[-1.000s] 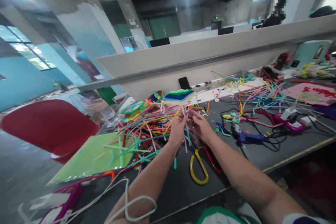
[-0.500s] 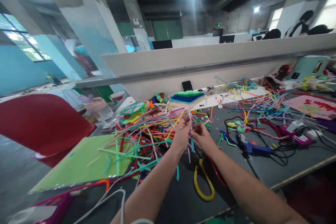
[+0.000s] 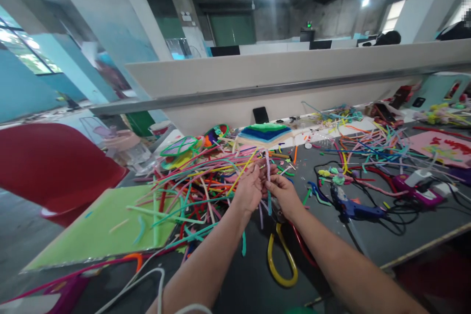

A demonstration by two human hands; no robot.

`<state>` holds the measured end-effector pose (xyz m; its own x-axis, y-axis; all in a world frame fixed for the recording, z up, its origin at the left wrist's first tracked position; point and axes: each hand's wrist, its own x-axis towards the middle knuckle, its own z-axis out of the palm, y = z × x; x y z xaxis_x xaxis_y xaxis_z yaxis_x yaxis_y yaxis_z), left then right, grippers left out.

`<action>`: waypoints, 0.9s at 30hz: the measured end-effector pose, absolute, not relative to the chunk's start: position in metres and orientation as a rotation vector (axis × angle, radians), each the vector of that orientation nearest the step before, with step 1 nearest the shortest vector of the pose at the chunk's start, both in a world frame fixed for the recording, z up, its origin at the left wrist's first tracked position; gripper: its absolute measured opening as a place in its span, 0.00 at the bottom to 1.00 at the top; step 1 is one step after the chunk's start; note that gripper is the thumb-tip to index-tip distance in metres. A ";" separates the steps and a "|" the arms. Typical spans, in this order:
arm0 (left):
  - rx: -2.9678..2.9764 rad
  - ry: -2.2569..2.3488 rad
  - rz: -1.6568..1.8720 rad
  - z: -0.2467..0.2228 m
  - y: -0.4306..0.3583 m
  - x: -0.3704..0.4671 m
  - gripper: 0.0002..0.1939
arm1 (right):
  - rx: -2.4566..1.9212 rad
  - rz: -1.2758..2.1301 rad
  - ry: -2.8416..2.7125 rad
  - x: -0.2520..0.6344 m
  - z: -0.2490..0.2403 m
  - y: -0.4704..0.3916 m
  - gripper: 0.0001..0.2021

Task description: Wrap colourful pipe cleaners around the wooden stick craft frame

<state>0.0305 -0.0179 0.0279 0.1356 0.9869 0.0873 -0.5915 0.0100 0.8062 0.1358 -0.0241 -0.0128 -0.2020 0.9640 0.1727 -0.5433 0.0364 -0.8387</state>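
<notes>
In the middle of the desk, my right hand [image 3: 282, 195] pinches a thin lilac pipe cleaner [image 3: 268, 161] that stands upright from the fingertips. A short light-blue strip [image 3: 270, 204] hangs just below. Close at its left, my left hand [image 3: 250, 187] has its fingers loosely apart around the pipe cleaner, and the fingertips partly pass behind it. Beneath my hands lies a pair of scissors with a yellow handle [image 3: 282, 282] and a red one; my right arm hides part of it. A wave-shaped panel in green, blue and cream [image 3: 265, 133] lies just beyond my hands.
A tangled heap of coloured pipe cleaners [image 3: 206, 171] covers the left, beside a green sheet [image 3: 91, 230]. At right are a blue glue gun [image 3: 362, 209], cables and a purple power strip [image 3: 419, 196]. A phone [image 3: 260, 115] leans on the partition; a red chair [image 3: 62, 171] stands left.
My left hand has loosened from its pinch and turned its palm more upward. My right hand keeps its pinch. The view has shifted slightly.
</notes>
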 end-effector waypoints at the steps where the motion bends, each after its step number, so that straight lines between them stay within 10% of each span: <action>1: 0.827 0.604 1.331 0.027 -0.017 0.029 0.20 | -0.566 1.532 -0.993 0.136 -0.013 -0.025 0.10; 27: 0.956 0.572 1.094 0.025 -0.022 0.018 0.29 | -0.562 1.636 -1.090 0.135 -0.012 -0.028 0.12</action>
